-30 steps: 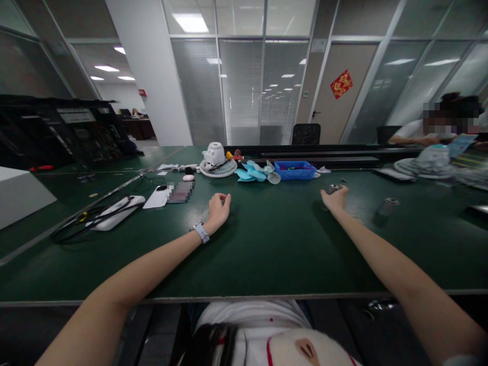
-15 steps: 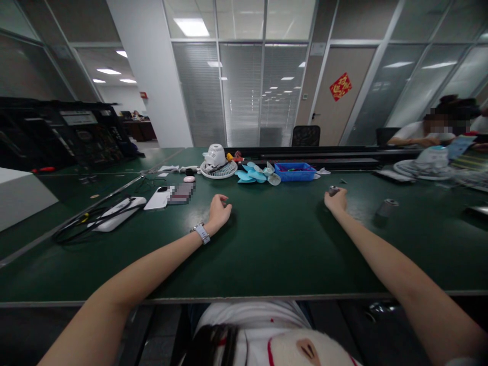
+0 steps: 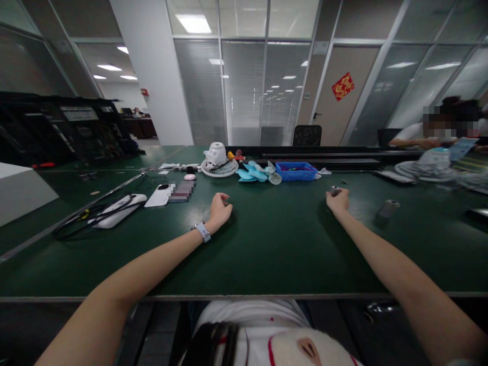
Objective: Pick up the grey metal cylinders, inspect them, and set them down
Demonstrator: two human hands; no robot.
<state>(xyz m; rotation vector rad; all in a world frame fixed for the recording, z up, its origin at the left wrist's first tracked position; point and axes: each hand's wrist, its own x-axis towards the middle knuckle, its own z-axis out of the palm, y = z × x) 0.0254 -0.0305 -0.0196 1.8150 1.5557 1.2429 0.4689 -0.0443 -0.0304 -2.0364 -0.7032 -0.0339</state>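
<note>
My left hand (image 3: 220, 209) rests on the green table (image 3: 267, 244) with its fingers curled inward; nothing shows inside them. A watch sits on that wrist. My right hand (image 3: 337, 199) reaches farther out and its fingers are wrapped round a small grey metal cylinder (image 3: 334, 190). A second grey cylinder (image 3: 387, 208) lies on the table to the right of that hand.
At the back stand a white fan body with a grille (image 3: 218, 160), light blue fan blades (image 3: 257, 173) and a blue tray (image 3: 296, 170). A white phone (image 3: 159, 195) and a white device with black cables (image 3: 114, 211) lie left. A person sits far right.
The right hand's fingers have closed round the small cylinder. The left hand has curled in a little. The view has shifted slightly.
</note>
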